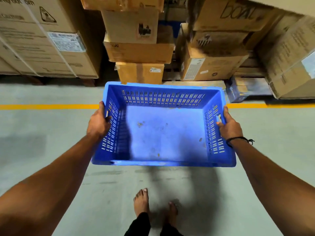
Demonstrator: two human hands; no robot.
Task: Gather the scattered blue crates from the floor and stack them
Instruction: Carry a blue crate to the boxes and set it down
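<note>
An empty blue plastic crate (163, 130) with slotted walls hangs in the air in front of me, above the grey floor, open side up. My left hand (98, 124) grips its left wall, fingers hooked through the handle slot. On the opposite wall my right hand (229, 124), with a black cord at the wrist, holds the other handle. The crate casts a shadow on the floor under it. No other blue crate shows in this view.
Stacked cardboard cartons (138, 51) on pallets line the far side, beyond a yellow floor line (49, 106). A large strapped carton (42, 41) stands at the left and more cartons (293, 55) at the right. My bare feet (141, 201) are on the grey floor.
</note>
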